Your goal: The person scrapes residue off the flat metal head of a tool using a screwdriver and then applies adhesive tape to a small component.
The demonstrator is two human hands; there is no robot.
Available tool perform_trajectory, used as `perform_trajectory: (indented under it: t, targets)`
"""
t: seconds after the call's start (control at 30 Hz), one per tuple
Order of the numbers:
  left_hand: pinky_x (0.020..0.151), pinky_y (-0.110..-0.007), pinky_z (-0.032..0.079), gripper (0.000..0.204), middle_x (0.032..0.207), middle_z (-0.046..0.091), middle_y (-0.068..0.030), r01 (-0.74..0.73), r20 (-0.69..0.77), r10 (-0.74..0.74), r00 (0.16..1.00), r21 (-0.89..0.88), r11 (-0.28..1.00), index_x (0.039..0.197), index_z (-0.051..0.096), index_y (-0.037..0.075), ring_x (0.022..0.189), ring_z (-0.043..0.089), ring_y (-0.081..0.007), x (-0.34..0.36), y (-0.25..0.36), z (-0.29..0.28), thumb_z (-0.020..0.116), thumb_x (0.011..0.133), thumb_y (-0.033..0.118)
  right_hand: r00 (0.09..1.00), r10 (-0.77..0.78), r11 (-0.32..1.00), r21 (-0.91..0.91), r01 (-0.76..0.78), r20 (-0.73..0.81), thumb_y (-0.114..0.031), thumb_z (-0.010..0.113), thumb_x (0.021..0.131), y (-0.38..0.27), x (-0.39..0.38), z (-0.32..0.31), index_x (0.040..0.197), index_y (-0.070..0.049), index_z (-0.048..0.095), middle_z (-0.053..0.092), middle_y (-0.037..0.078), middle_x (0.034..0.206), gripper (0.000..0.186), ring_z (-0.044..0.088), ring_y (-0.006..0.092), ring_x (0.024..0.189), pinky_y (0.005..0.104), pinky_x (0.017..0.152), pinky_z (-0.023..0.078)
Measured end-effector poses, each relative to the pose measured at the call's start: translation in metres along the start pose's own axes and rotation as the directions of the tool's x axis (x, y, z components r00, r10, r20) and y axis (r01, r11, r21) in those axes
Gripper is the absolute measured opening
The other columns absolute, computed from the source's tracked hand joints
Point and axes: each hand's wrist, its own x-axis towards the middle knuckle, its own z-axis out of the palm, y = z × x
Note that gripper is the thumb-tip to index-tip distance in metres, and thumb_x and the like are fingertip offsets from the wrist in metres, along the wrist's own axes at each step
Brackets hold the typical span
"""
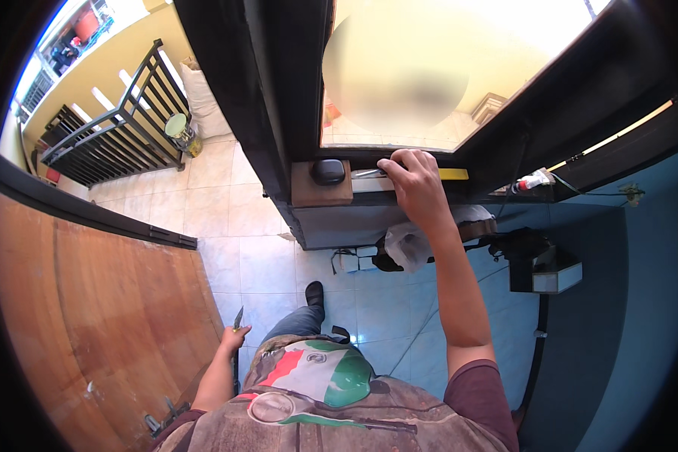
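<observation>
Low on the left, my left hand (234,339) is closed round a small knife (239,316), its pointed blade facing away from me. My right arm reaches forward to the window sill, where my right hand (416,181) has its fingers curled round the end of a slim silver tool (369,173); its exact kind is hidden by the hand. Just under that lies a flat whitish strip (371,185). A yellow bar (453,174) shows on the other side of the hand. Left of these, a rounded black object (328,172) rests on a brown block (322,193).
A wooden door (98,316) stands at the left, beside an opening with a dark metal railing (120,132). Right along the sill lies a red-and-white tube (533,181). Below the sill hangs a white plastic bag (410,247). Dark window framing (256,83) rises ahead.
</observation>
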Motion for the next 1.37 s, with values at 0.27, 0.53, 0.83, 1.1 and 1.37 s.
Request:
perform_trajectory:
  t: [0.27, 0.53, 0.83, 1.1, 1.37]
  targets:
    - [0.049, -0.034, 0.032, 0.054, 0.054, 0.046, 0.0043, -0.170, 0.006, 0.170, 0.985, 0.063, 0.983, 0.055, 0.048, 0.013, 0.051, 0.038, -0.0093, 0.039, 0.100, -0.006, 0.081, 0.090, 0.037, 0.999, 0.026, 0.993, -0.112, -0.021, 0.041, -0.004, 0.064, 0.086, 0.001, 0.000, 0.009, 0.109, -0.006, 0.074, 0.063, 0.007, 0.104, 0.025, 0.060, 0.0255, 0.106, 0.0451, 0.107, 0.042]
    - [0.050, -0.037, 0.034, 0.056, 0.052, 0.044, 0.0005, -0.330, 0.015, 0.336, 0.942, 0.238, 0.913, 0.055, 0.049, 0.008, 0.051, 0.037, -0.0106, 0.033, 0.147, 0.000, 0.080, 0.092, 0.037, 0.998, 0.063, 0.998, -0.030, -0.063, 0.027, -0.005, 0.069, 0.086, 0.007, -0.002, 0.003, 0.111, -0.004, 0.073, 0.062, 0.007, 0.104, 0.026, 0.060, 0.0268, 0.105, 0.0452, 0.106, 0.043]
    - [0.052, -0.041, 0.036, 0.056, 0.053, 0.043, -0.0068, -0.595, 0.349, 0.488, 0.800, 0.365, 0.716, 0.062, 0.055, 0.000, 0.057, 0.035, -0.0133, 0.009, 0.202, 0.062, 0.075, 0.097, 0.039, 0.926, 0.262, 0.954, 0.216, -0.206, -0.271, -0.009, 0.076, 0.084, -0.024, -0.075, -0.045, 0.110, -0.005, 0.072, 0.062, 0.010, 0.098, 0.026, 0.060, 0.0312, 0.095, 0.0472, 0.093, 0.048]
    - [0.051, -0.034, 0.030, 0.049, 0.059, 0.038, 0.0062, -0.854, 0.816, 0.401, 0.417, 0.201, 0.479, 0.060, 0.052, 0.002, 0.062, 0.034, -0.0060, -0.073, 0.298, 0.188, 0.079, 0.094, 0.023, 0.802, 0.586, 0.785, 0.331, -0.524, -0.119, -0.010, 0.073, 0.085, -0.162, -0.284, -0.036, 0.105, -0.002, 0.070, 0.065, 0.011, 0.095, 0.022, 0.063, 0.0304, 0.097, 0.0441, 0.094, 0.048]
    - [0.049, -0.031, 0.027, 0.047, 0.056, 0.040, 0.0039, -0.830, 0.938, 0.138, -0.317, -0.345, 0.438, 0.057, 0.045, 0.005, 0.056, 0.038, -0.0052, -0.290, 0.289, 0.340, 0.080, 0.088, 0.014, 0.228, 0.952, 0.247, 0.073, -0.966, -0.202, -0.025, 0.076, 0.088, -0.331, -0.496, -0.097, 0.136, -0.005, 0.057, 0.059, 0.013, 0.127, 0.055, 0.058, 0.0309, 0.117, 0.0459, 0.098, 0.047]
